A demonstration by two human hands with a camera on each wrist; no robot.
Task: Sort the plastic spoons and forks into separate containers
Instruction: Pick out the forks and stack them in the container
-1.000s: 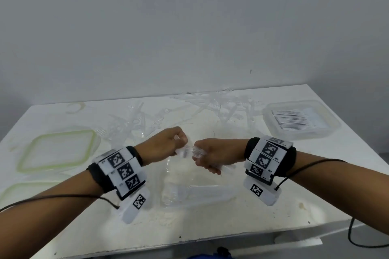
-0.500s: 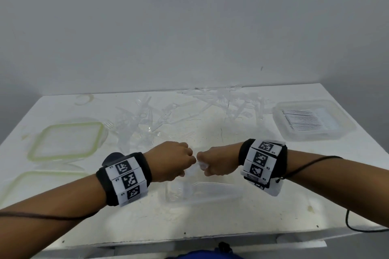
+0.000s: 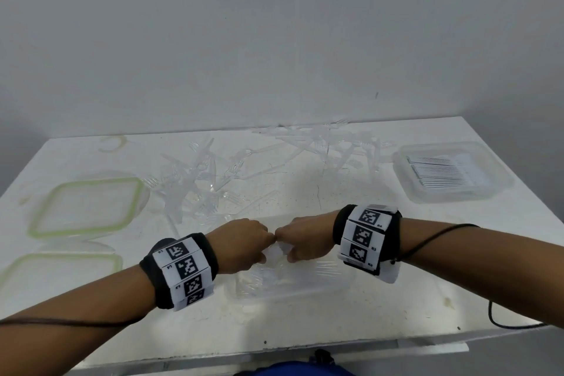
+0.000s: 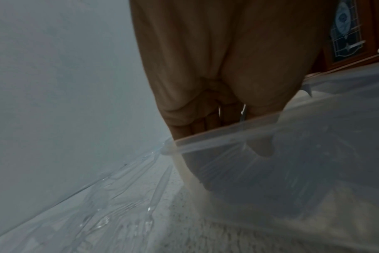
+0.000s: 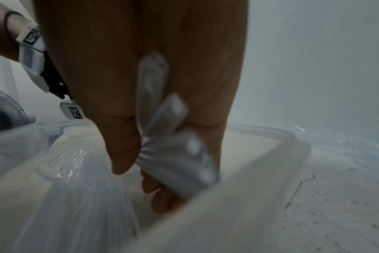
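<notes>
In the head view my left hand (image 3: 244,244) and right hand (image 3: 305,243) meet knuckle to knuckle over a clear container (image 3: 341,282) at the table's front middle. Both curl round a small bundle of clear plastic cutlery (image 3: 278,251). In the right wrist view my right hand (image 5: 154,171) grips the bundle's flat handles (image 5: 160,123) just inside the container's rim (image 5: 270,167). From the left wrist camera, my left hand's curled fingers (image 4: 206,119) sit behind the container's rim (image 4: 260,135). Whether the bundle is spoons or forks is unclear. More clear cutlery (image 3: 259,279) lies in the container.
Loose clear cutlery lies in a pile at the middle left (image 3: 195,186) and another at the back (image 3: 329,143). A lidded container (image 3: 451,174) with stacked items stands at the right. Two green-rimmed lids (image 3: 88,207) (image 3: 55,272) lie at the left. A cable (image 3: 500,323) hangs off the front right.
Both hands have come down together with the bundle, from above the table to the container's rim. The bundle is now mostly hidden between the fists.
</notes>
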